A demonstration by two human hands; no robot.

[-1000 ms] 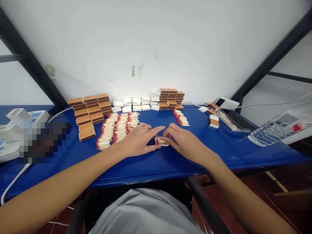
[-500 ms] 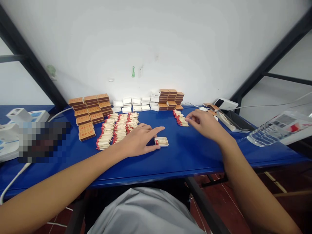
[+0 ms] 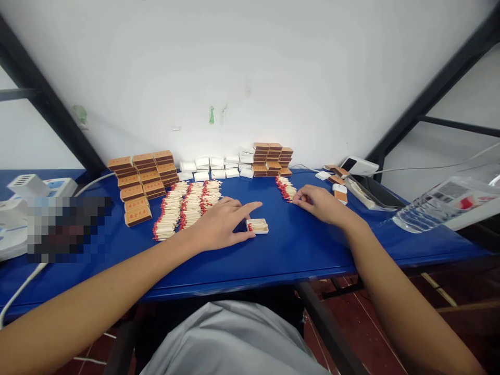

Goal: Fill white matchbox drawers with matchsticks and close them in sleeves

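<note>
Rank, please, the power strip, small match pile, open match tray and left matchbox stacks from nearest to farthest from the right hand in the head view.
1. Small match pile: just left of the right hand.
2. Open match tray: farther left, by the left hand.
3. Left matchbox stacks: far to the left.
4. Power strip: at the left edge.

Probably "安全火柴" on matchboxes (image 3: 153,186)

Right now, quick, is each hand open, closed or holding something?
Left hand: open beside the white tray.
Right hand: at the small match pile; whether it's gripping any cannot be told.
</note>
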